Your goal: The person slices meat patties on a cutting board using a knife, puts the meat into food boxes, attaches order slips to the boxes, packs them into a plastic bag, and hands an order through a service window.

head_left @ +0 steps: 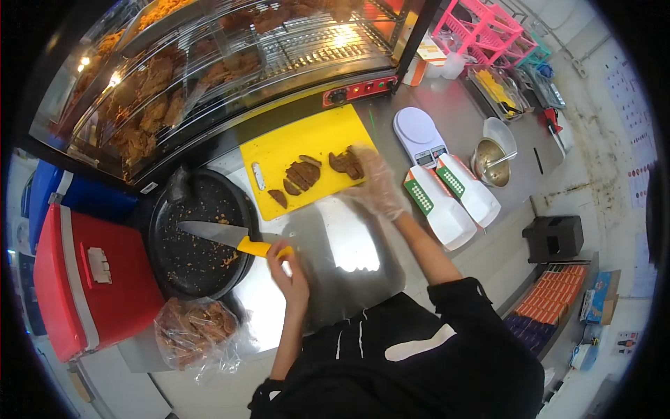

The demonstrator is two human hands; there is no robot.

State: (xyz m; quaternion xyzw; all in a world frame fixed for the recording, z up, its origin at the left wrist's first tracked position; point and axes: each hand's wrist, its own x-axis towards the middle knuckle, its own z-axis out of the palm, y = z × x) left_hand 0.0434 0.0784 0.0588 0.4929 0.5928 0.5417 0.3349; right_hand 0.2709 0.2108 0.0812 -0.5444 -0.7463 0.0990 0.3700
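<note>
Gripping a knife [220,233], reaching to sliced meat [345,164]

Holds the knife by its yellow handle in the bare left hand [289,272], closed around the handle's end, with the blade over a black round tray [171,241]. Reaches the gloved right hand [375,183] to the sliced meat at the right of the yellow board [300,133]; cannot tell how far open, or whether gripping a slice.

Faces a heated cabinet [363,52] just beyond the board, between a red cooler [115,279] on the left and a white scale [417,129] with two open cartons [447,216] on the right. Covers part of the meat with blurred fingers; can't make out whether the blade touches the tray.

Shows thin, wrinkled clear plastic over the right hand, dark slices with pale-brown cut faces, scattered crumbs and smooth, glaring steel
</note>
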